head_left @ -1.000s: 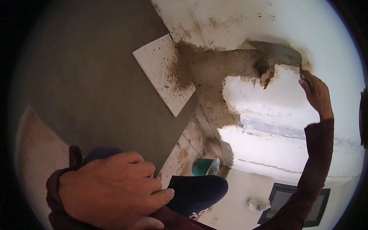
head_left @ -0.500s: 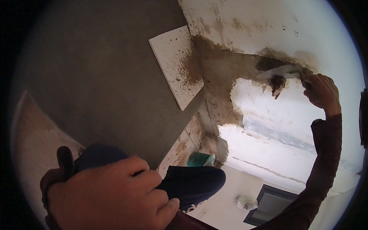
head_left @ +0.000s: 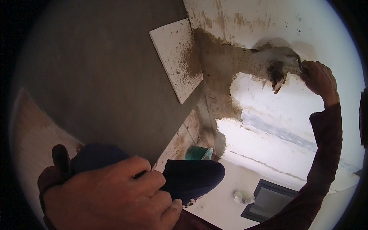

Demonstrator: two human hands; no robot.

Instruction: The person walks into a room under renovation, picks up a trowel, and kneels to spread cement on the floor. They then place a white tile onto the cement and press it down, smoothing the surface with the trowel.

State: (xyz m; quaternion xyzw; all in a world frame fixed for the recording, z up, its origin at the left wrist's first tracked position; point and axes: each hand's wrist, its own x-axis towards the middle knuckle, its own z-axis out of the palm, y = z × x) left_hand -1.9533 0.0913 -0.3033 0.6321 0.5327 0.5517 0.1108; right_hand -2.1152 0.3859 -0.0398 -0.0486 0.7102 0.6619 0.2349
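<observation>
At the upper right, my right hand [head_left: 320, 80] is closed around the handle of a trowel [head_left: 283, 53]. Its thin blade lies against a band of wet brown plaster [head_left: 220, 57] on the wall. Just below the blade is a dark recess [head_left: 276, 73] with a ragged pale and orange-brown bit sticking out. My left hand [head_left: 115, 191] fills the lower left, back of the hand showing and fingers curled in. Whatever it may hold is hidden. A dark rounded thing [head_left: 61, 161] shows beside its wrist.
A white board [head_left: 178, 57] spattered with brown plaster rests at the wall's foot on the grey surface [head_left: 99, 69]. A green bucket [head_left: 198, 153] stands beyond navy cloth [head_left: 193, 178] near me. Farther off are a dark-framed panel [head_left: 270, 201] and a pale clear bundle [head_left: 242, 197].
My right hand has shifted slightly up and the trowel blade has tilted flatter to the wall, higher above the recess. My left hand stays almost where it was. The view has shifted a little.
</observation>
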